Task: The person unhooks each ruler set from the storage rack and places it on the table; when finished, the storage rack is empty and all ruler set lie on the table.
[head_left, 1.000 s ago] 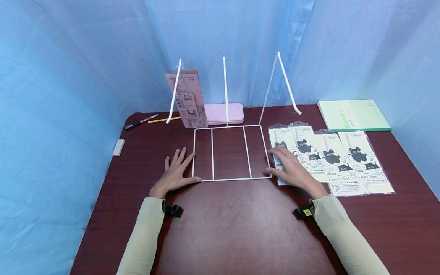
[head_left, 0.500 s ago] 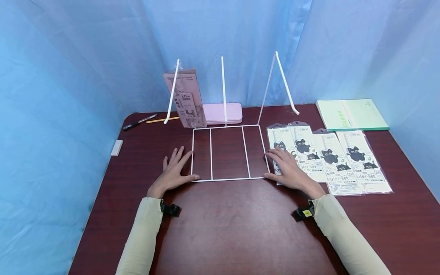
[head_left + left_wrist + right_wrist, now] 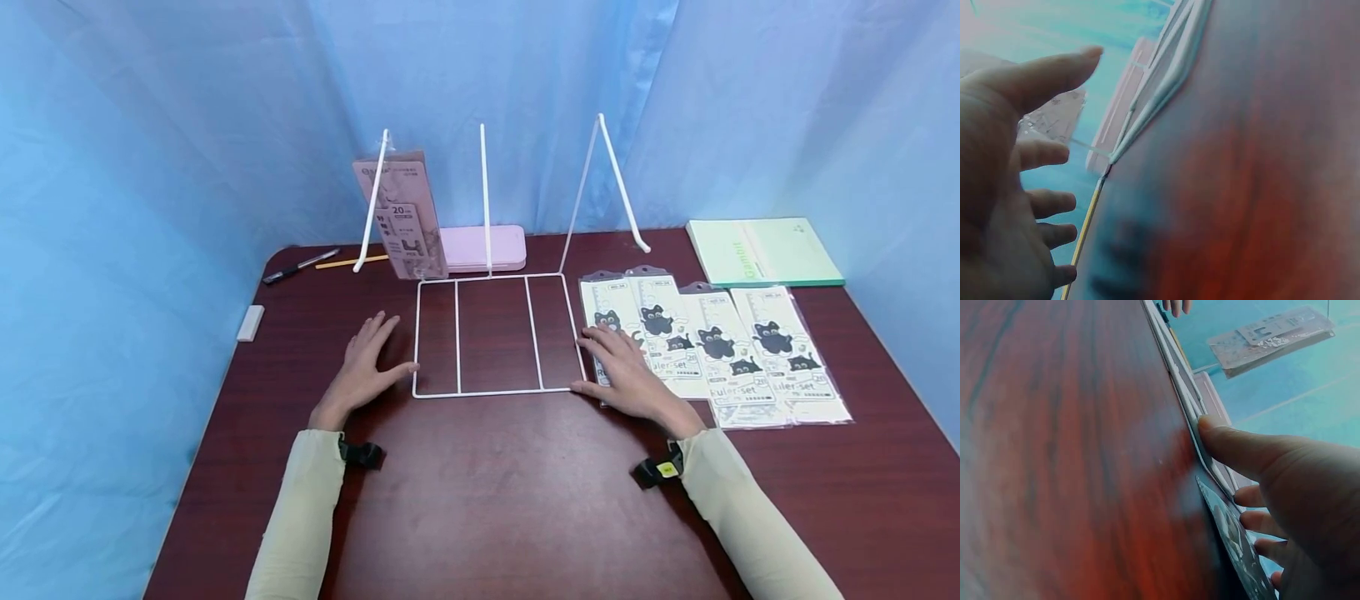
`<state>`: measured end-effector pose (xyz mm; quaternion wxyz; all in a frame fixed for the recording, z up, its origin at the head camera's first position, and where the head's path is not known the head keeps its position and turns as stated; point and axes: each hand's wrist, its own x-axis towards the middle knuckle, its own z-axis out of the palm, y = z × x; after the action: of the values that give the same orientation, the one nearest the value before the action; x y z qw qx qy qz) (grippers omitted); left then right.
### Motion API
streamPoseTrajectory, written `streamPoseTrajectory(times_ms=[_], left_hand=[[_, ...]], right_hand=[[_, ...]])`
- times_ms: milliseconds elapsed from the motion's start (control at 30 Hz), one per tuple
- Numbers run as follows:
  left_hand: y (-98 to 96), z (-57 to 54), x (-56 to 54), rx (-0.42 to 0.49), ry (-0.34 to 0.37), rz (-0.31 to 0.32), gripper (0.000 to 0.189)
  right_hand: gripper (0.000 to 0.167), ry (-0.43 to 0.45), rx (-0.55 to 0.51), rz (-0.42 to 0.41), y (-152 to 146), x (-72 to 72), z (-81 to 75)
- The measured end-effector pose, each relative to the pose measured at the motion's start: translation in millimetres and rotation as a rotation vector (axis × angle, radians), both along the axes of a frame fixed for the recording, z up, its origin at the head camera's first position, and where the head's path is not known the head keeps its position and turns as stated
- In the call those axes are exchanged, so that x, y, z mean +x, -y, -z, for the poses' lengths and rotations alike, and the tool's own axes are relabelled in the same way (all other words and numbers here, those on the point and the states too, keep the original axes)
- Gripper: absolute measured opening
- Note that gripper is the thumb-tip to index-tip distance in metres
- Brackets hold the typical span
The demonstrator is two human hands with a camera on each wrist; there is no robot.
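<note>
A white wire rack [image 3: 460,333] stands on the table, its flat base towards me and several prongs rising at the back. My left hand [image 3: 360,371] is just left of the base, fingers spread; the left wrist view shows its thumb [image 3: 1054,75] apart from the wire. At the base's right side, my right hand [image 3: 630,375] rests with its thumb [image 3: 1229,440] touching the wire by the front corner. Its fingers lie partly over the leftmost of several ruler-set packs [image 3: 716,350] with black cats. A pink ruler package [image 3: 401,217] hangs from the rack's left prong.
Behind the rack lies a pink case [image 3: 487,247]. A black pen [image 3: 300,265], a yellow pencil [image 3: 348,262] and a white eraser [image 3: 251,323] lie at the left. A green notebook [image 3: 765,250] sits at the back right, before a blue curtain [image 3: 517,75].
My left hand has drawn back leftward from the rack's left front corner. The right hand stays by the right side. The whole view has shifted slightly.
</note>
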<state>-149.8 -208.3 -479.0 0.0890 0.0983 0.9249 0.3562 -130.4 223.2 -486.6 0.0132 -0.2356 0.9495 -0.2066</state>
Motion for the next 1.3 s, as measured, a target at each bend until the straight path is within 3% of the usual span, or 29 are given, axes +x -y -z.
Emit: streamPoseTrajectory(times_ms=[367,600,1000,1300], left_hand=[[5.2,-15.8,-21.1,0.227,-0.156,-0.151,0.075],[0.2,-23.5,-38.0,0.419,-0.175,-0.276,0.068],[-14.8,-27.3,-70.2,0.647,-0.153,-0.361,0.062],[-22.2,-25.9,-86.6,0.805,-0.246,-0.409,0.049]], right_hand=[[0.074,-0.023,-0.005,-0.005,-1,0.2,2.4],[0.075,-0.044,-0.007,-0.004,-1,-0.2,3.5],[0.075,-0.035,-0.027,-0.007,-1,-0.2,6.4],[0.074,-0.049,-0.038,-0.010,-2,0.1,7.2]])
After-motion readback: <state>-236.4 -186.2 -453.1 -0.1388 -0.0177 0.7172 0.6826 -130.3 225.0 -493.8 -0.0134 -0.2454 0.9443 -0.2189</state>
